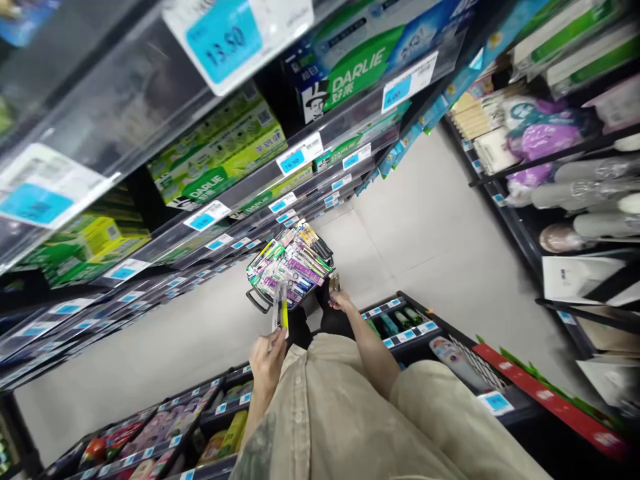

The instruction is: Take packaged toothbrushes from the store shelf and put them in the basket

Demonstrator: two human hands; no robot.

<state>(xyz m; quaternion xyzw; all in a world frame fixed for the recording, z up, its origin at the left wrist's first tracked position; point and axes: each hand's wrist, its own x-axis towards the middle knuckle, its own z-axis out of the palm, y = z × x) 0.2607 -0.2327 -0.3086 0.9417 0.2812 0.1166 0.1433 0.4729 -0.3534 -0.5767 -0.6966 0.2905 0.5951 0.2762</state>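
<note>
My left hand point(269, 357) is closed, with thumb and fingers pinching the lower end of a packaged toothbrush point(281, 310). The pack is clear with a yellow strip and stands out over the near edge of a basket. My right hand point(341, 300) is closed to the right of the basket, around a small dark and gold-coloured item point(334, 283) whose kind I cannot make out. Many packaged toothbrushes point(305, 263) fill the dark basket point(257, 300), in purple, green, white and yellow packs. Its handle shows at the left side.
Shelves of green toothpaste boxes point(220, 153) with blue price tags point(293, 160) rise at the left. Behind me are more shelves point(235, 407). Across the grey floor point(380, 227), a rack point(520, 267) of bagged goods stands at the right.
</note>
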